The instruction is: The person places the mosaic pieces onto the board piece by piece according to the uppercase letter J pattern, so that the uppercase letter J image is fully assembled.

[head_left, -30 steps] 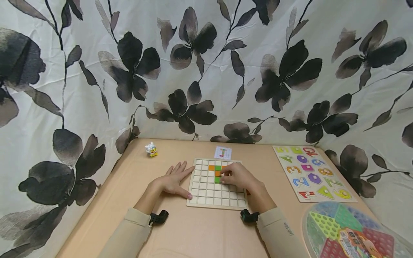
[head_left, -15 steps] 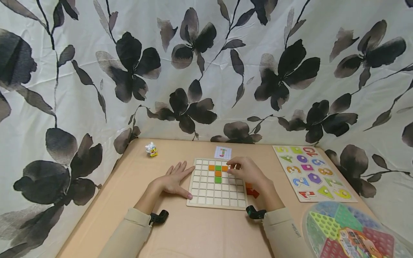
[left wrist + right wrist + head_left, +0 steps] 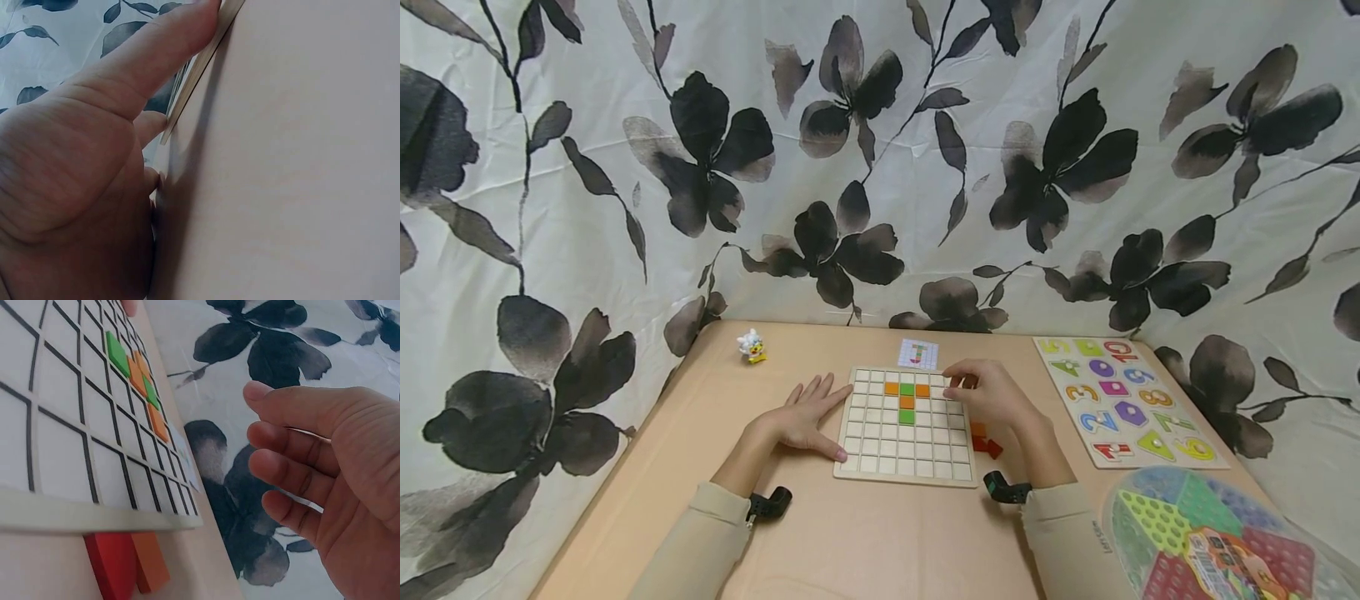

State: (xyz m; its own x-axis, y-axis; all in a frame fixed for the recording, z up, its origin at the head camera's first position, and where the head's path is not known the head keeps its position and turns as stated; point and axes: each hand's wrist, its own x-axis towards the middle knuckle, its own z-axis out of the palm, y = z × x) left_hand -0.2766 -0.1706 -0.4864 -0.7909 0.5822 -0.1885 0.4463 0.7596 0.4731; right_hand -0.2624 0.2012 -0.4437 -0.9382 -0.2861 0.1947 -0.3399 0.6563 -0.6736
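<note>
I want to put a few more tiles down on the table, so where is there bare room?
Bare tabletop lies in front of the grid board, between the two sleeves, and at the far left between the left hand and the small toy. The right is crowded: loose tiles, right hand, number puzzle and round board.

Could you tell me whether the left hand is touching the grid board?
Touching: the left wrist view shows the left hand pressing its thumb against the grid board edge.
</note>
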